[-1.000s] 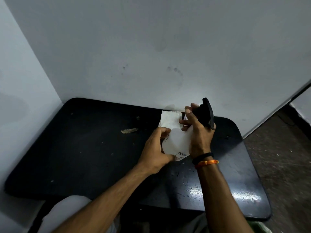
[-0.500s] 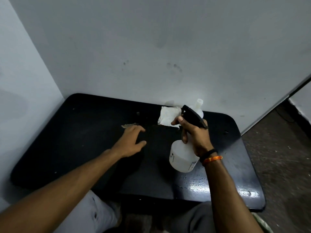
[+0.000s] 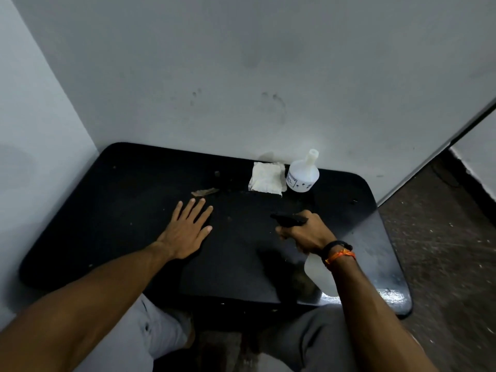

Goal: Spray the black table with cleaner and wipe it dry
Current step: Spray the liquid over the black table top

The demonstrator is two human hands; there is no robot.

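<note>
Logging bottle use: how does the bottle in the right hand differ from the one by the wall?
The spray bottle is held tilted over the black table in the right hand; the capless bottle stands upright beside the white cloth. The spray bottle has a black trigger head; the capless bottle's neck is bare. Both are translucent white.

A single head-worn wide-angle view looks forward and steeply down from above the seated person's lap, close over the black counter point(image 3: 134, 210), facing the corner of two walls.
</note>
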